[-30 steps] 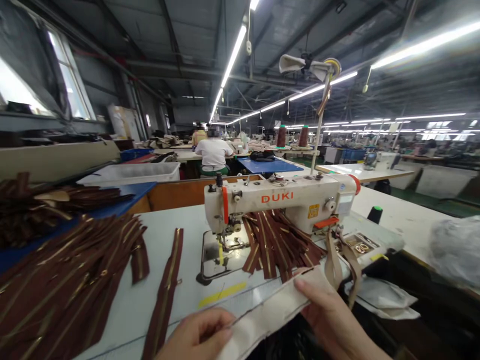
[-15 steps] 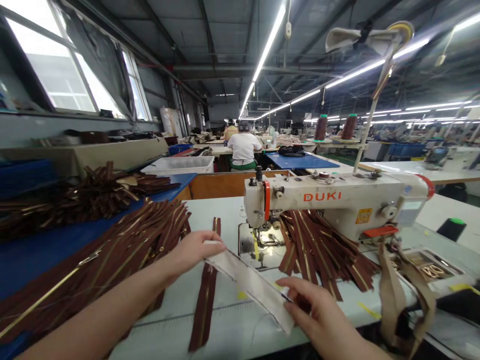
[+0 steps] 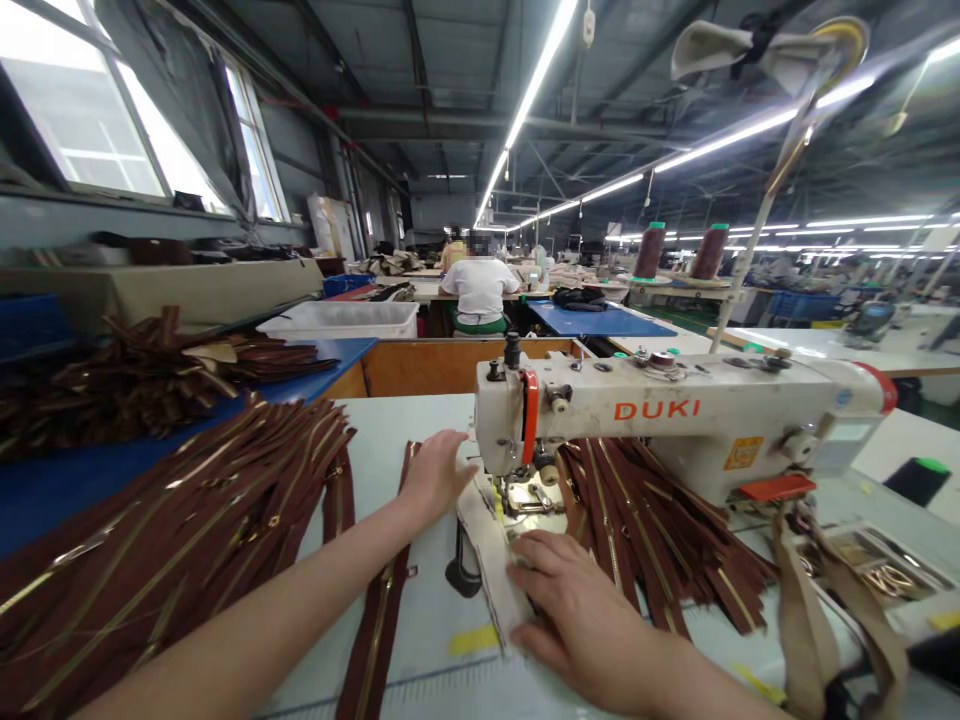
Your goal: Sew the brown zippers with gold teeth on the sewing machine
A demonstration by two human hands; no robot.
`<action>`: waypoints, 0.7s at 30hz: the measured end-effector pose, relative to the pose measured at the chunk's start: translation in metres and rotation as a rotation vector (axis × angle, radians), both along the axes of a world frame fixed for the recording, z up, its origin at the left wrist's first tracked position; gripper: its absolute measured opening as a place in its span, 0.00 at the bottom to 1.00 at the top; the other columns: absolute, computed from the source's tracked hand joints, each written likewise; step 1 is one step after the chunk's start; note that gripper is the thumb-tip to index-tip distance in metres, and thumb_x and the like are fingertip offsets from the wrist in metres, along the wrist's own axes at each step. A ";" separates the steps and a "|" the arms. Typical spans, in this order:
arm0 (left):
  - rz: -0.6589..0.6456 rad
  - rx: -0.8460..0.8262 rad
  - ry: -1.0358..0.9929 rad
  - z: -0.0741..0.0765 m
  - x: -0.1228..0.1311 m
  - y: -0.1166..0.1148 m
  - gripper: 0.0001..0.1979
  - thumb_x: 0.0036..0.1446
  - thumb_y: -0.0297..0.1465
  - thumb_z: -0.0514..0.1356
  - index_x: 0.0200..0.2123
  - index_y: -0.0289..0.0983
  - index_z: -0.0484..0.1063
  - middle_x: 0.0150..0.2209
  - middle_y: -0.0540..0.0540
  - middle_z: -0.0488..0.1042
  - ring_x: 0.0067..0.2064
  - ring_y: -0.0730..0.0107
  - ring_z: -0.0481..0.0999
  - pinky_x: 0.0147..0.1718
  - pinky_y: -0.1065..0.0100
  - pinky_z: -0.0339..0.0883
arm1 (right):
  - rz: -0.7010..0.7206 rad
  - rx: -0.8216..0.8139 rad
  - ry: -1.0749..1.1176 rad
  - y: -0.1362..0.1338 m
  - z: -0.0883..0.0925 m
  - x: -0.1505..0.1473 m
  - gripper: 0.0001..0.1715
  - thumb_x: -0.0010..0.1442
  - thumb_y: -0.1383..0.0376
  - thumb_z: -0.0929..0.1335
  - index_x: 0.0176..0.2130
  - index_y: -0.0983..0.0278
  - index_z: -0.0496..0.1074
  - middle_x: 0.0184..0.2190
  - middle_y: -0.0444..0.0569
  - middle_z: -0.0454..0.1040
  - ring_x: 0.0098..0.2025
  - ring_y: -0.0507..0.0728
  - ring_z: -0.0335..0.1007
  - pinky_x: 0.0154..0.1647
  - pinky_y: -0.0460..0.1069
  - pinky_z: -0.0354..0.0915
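Observation:
A pale fabric strip lies lengthwise on the sewing table, its far end beside the needle area of the sewing machine. My left hand is at the strip's far end, fingers apart and extended toward the presser foot. Flat on the strip's near right part rests my right hand, fingers spread. Left of the strip, a brown zipper piece runs under my left forearm. A dark oval-ended part shows beside the strip's left edge.
Brown zippers are heaped at the left and under the machine arm. Beige straps hang at the right near a tray of metal rings. A person in a white shirt sits ahead.
The strip has gone from being held up slantwise between both hands to lying beside the needle area. My left hand moved right and forward; my right hand moved left and flattened onto it.

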State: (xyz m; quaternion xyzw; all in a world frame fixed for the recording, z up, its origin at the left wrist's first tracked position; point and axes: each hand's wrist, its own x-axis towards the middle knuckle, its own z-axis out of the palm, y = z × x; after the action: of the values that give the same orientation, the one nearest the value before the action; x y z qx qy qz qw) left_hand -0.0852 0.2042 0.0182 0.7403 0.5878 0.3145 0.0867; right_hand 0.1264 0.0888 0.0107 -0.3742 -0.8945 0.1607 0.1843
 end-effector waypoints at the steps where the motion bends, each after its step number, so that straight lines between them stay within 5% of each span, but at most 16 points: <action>1: 0.006 0.021 0.024 -0.003 0.000 -0.009 0.17 0.50 0.27 0.58 0.46 0.35 0.70 0.49 0.39 0.71 0.54 0.52 0.66 0.55 0.51 0.56 | 0.017 -0.003 0.001 0.000 -0.001 0.000 0.20 0.59 0.60 0.67 0.51 0.62 0.68 0.54 0.48 0.67 0.58 0.57 0.54 0.61 0.50 0.47; 6: -0.173 -0.028 0.200 -0.025 0.004 -0.070 0.15 0.58 0.31 0.53 0.48 0.37 0.71 0.51 0.41 0.71 0.54 0.60 0.69 0.55 0.59 0.61 | 0.025 0.039 -0.047 0.004 -0.008 -0.005 0.18 0.60 0.60 0.66 0.49 0.64 0.68 0.48 0.50 0.71 0.52 0.59 0.61 0.58 0.53 0.53; 9: -0.283 -0.025 0.363 -0.036 0.003 -0.084 0.20 0.62 0.30 0.48 0.55 0.33 0.65 0.56 0.39 0.67 0.57 0.59 0.66 0.56 0.56 0.60 | 0.045 0.093 -0.053 0.009 -0.012 -0.007 0.13 0.61 0.63 0.65 0.46 0.63 0.69 0.46 0.48 0.73 0.50 0.58 0.63 0.57 0.53 0.55; 21: -0.421 0.077 0.510 -0.038 0.000 -0.038 0.19 0.64 0.27 0.44 0.54 0.29 0.64 0.55 0.35 0.68 0.59 0.60 0.63 0.56 0.57 0.61 | -0.013 0.169 -0.006 0.041 -0.025 -0.009 0.09 0.60 0.66 0.66 0.42 0.64 0.71 0.46 0.49 0.73 0.52 0.58 0.63 0.56 0.53 0.59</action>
State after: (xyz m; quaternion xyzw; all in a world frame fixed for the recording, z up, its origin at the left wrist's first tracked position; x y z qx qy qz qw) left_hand -0.0851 0.1666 -0.0195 0.9031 0.4124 0.1164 -0.0284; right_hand 0.1173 0.1302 -0.0139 -0.3638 -0.9029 0.0824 0.2136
